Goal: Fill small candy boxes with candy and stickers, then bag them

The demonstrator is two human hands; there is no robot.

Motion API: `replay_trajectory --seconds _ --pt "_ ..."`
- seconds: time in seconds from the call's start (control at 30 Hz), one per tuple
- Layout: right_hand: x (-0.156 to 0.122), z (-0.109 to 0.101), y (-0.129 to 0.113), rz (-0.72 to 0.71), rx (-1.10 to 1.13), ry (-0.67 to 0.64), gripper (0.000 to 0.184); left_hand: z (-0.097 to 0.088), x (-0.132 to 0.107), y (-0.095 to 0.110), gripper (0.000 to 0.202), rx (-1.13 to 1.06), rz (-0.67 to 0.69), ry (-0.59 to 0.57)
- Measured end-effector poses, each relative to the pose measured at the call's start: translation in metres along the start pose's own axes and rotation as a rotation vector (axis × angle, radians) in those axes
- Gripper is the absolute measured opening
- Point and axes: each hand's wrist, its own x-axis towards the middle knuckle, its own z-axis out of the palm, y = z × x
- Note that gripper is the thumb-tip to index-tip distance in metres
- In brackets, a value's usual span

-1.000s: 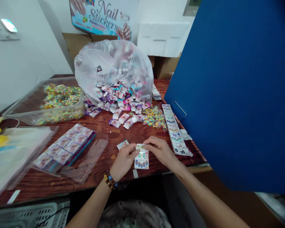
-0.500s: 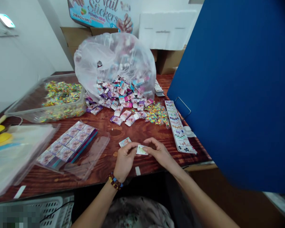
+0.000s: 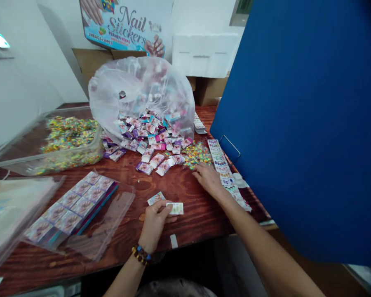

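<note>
Between the thumb and fingers of my left hand (image 3: 153, 222) is a small pale nail sticker sheet (image 3: 177, 208), pinched by its left end. Just behind that hand a small printed box (image 3: 156, 198) lies on the table. My right hand (image 3: 209, 179) is at the near edge of a pile of small candy packets (image 3: 196, 153), its fingers loosely stretched and nothing visible in them. Beside its wrist runs a row of stacked nail sticker sheets (image 3: 219, 159).
A large clear plastic bag (image 3: 111, 88) spills small printed boxes (image 3: 156, 160) onto the table (image 3: 179, 185). At left are a clear tub (image 3: 72, 161) of candy packets, a block of packed boxes (image 3: 70, 199) and plastic sleeves (image 3: 6, 214). A blue panel (image 3: 290, 123) bounds the right.
My right hand has let go of the sticker sheet and moved away to the candy pile. My left hand still holds the sheet. The camera view has tilted up and shifted right.
</note>
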Motion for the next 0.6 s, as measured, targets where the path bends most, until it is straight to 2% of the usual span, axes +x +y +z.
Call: replay_trajectory --seconds 0.07,0.1,0.27,0.37,0.47,0.6 --pt "0.018 0.001 0.011 -0.057 -0.22 0.007 0.019 -0.001 0.0 0.003 0.044 0.003 0.002 0.002" --pt "0.024 0.002 0.014 -0.085 -0.259 -0.007 0.02 -0.002 0.0 0.004 0.043 0.008 0.005 0.005" --pt "0.023 0.008 0.02 -0.138 -0.233 -0.007 0.023 -0.007 0.006 0.009 0.042 0.012 0.017 0.024" --pt "0.012 0.008 0.026 -0.139 -0.089 0.077 0.023 -0.006 0.012 0.012 0.039 -0.003 0.022 0.035" --pt "0.001 0.006 0.028 -0.164 0.189 0.122 0.022 -0.001 0.018 0.013 0.036 -0.004 0.034 0.039" --pt "-0.021 0.001 0.011 -0.142 0.535 0.152 0.016 0.009 0.028 0.01 0.032 0.024 0.056 0.042"
